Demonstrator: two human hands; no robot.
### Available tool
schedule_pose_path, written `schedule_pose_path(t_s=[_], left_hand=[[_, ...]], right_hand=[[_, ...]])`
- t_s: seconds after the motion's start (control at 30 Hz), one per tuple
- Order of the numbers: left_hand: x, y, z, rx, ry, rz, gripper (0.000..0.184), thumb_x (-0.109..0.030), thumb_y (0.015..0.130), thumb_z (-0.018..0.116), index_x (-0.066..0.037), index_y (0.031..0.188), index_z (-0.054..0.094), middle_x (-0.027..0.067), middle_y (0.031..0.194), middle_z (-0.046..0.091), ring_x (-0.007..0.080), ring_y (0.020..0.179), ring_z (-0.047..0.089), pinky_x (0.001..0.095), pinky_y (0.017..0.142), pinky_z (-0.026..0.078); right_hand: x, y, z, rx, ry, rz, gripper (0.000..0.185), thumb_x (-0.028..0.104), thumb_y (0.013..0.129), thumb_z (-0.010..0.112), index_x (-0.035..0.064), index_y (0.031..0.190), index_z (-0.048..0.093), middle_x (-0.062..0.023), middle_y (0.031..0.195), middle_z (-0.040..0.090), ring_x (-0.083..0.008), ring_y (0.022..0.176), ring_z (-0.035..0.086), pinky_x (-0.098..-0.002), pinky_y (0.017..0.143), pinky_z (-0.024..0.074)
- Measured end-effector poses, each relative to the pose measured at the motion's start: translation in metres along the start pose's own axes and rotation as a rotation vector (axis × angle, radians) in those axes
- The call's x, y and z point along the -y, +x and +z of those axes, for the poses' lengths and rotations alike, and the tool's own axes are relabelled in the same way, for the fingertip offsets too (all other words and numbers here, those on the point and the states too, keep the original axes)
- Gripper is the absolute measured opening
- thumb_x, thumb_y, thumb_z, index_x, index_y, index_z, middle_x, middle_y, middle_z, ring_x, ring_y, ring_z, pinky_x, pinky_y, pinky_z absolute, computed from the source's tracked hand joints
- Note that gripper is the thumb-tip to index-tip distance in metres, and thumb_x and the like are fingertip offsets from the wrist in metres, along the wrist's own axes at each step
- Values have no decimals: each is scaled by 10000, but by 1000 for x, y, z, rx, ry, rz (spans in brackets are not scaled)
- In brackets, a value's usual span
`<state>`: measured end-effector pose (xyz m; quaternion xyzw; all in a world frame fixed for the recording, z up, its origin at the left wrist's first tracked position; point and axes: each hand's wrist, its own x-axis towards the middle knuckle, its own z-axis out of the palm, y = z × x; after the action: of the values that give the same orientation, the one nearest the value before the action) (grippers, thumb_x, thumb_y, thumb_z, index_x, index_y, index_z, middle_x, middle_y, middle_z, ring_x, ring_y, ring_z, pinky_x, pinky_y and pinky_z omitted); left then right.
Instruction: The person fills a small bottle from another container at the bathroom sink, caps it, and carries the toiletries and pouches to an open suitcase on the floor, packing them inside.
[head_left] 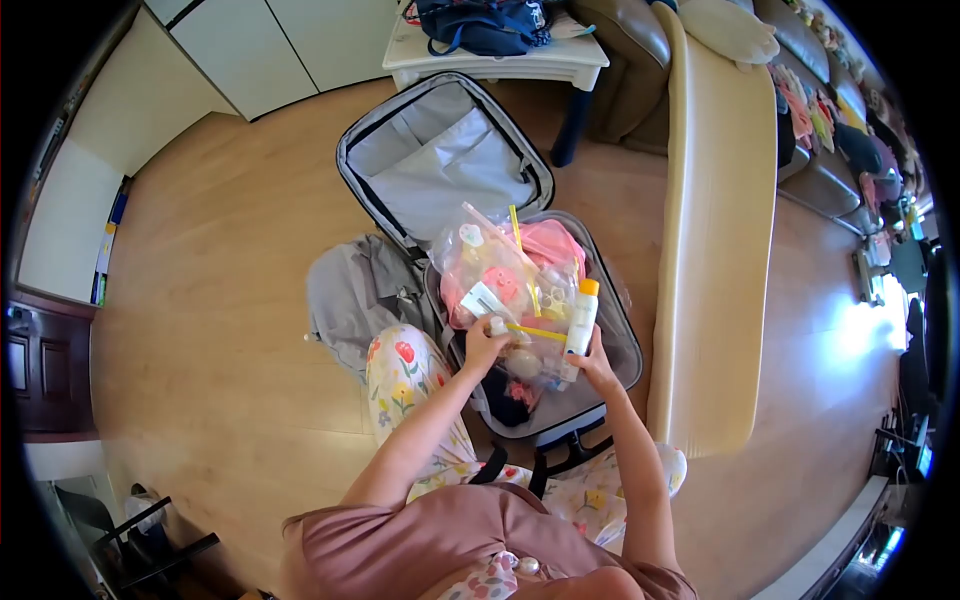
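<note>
- Work in hand: through the head camera I judged the step to be the handling of a white bottle (581, 325) at the strip side of a clear bag (523, 362), over an open suitcase (628, 350).
- Right hand (594, 362): its fingers were wrapped round the lower part of the bottle, which leaned slightly, its orange cap (589, 287) uppermost.
- Left hand (484, 347): its fingertips were at the left end of a yellow strip (537, 332), near a small white item (497, 326); I could not tell whether they pinched the strip, the item or both.
- Position of the bottle: it crossed the right end of the strip; whether its base was inside the bag or only before it, I could not tell.
- Surroundings: beyond the hands, a second clear bag (466, 265) lay in the suitcase beside pink cloth (548, 243); the lid (440, 150) stood open behind.
- Demand of the next move: in my judgement it called for a steady left-hand hold on the film and a controlled tilt of the bottle, since loose plastic could snag or fold.
</note>
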<state>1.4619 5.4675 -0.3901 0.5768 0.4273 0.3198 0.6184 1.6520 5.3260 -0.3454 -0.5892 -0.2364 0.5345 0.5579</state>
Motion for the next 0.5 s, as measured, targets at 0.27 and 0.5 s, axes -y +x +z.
schedule_pose_path(t_s=[0.27, 0.5], left_hand=[[-4, -6, -9, -128, -204, -94, 271, -72, 761, 626, -7, 1011, 546, 23, 777, 572, 90, 647, 536, 240, 576, 440], [-22, -12, -39, -19, -144, 47, 202, -24, 798, 578, -34, 985, 501, 9, 741, 524, 76, 578, 500, 213, 487, 407]], right_hand=[[-2, -14, -3, -23, 9, -79, 873, 93, 617, 725, 70, 1317, 204, -83, 1069, 477, -189, 905, 561, -342, 800, 464], [-12, -19, -20, -65, 67, -100, 824, 120, 623, 713, 86, 1294, 236, -80, 1088, 462, -196, 923, 549, -352, 814, 461]])
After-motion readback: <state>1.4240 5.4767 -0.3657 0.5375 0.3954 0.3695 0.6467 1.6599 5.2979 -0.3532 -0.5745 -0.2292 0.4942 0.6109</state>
